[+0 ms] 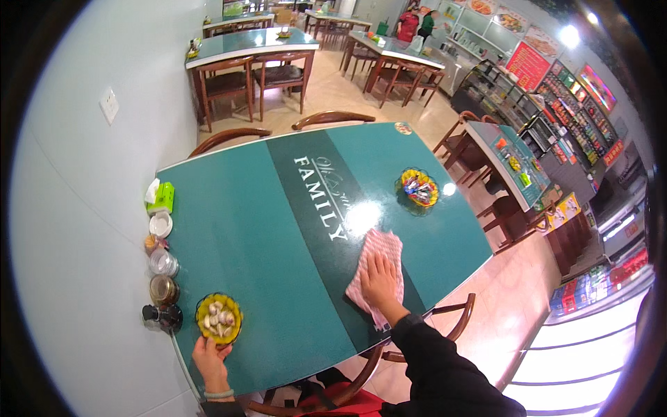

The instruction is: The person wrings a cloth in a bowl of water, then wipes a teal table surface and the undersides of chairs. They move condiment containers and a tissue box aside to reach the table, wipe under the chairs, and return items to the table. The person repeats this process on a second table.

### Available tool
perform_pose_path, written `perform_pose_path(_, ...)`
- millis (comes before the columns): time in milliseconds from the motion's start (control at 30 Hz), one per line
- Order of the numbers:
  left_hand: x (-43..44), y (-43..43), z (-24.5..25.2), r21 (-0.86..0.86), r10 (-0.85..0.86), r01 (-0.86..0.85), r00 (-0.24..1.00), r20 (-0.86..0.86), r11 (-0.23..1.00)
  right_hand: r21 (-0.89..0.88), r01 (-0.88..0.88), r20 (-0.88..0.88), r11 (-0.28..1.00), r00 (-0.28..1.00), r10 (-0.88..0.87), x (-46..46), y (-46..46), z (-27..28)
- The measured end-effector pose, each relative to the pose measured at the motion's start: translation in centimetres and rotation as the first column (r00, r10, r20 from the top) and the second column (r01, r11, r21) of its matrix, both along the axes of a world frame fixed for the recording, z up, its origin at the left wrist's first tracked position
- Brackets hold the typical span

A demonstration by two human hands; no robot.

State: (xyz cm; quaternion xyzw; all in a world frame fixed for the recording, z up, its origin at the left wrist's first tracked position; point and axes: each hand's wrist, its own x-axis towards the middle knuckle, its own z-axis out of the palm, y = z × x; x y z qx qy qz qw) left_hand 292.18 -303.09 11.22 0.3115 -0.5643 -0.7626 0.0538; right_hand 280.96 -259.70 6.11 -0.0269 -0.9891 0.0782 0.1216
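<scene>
My right hand [381, 281] lies flat, fingers a little spread, on a pink-and-white checked cloth [393, 245] spread on the green tabletop [255, 260]. At the table's near left, my left hand [210, 359] grips the near rim of a yellow basket-like bowl [237, 308] holding garlic bulbs [214, 320]. A second yellow bowl [433, 192], in a dark wire frame and filled with small wrapped pieces, stands towards the far right of the table, beyond the cloth.
Along the wall stand a green tissue pack [164, 198], a white bowl [161, 224], lidded jars [164, 290] and a dark bottle [169, 317]. Wooden chairs [333, 119] surround the table. Two people [408, 25] stand far back near a counter.
</scene>
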Motion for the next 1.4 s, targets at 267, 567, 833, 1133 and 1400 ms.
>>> perform_pose_path(267,5.2,-3.4,-1.3,0.044,0.168,-0.173,0.981,0.092,0.984,-0.01,-0.161,0.109,0.987,0.981,0.162,5.4,-6.6,-1.6)
perform_pose_path(567,-0.8,1.5,-1.6,0.061,0.004,-0.003,1.0,-0.009,0.998,-0.144,-0.736,0.055,0.661,0.661,0.748,12.8,-19.3,1.3)
perform_pose_path(833,-7.2,8.8,-2.5,-0.088,-0.482,0.475,0.849,-0.216,0.876,-0.25,-0.788,0.265,0.563,0.503,0.822,13.9,-20.4,2.1)
perform_pose_path(1133,-5.1,-5.6,-2.2,-0.797,0.409,-0.51,0.835,-0.368,0.324,-0.215,-0.808,0.227,0.549,0.506,0.832,14.2,-20.4,1.7)
perform_pose_path(1400,-6.8,-5.7,-0.9,-0.747,0.326,-0.406,0.908,-0.264,0.527,-0.223,-0.807,0.207,0.547,0.509,0.835,14.1,-20.3,1.9)
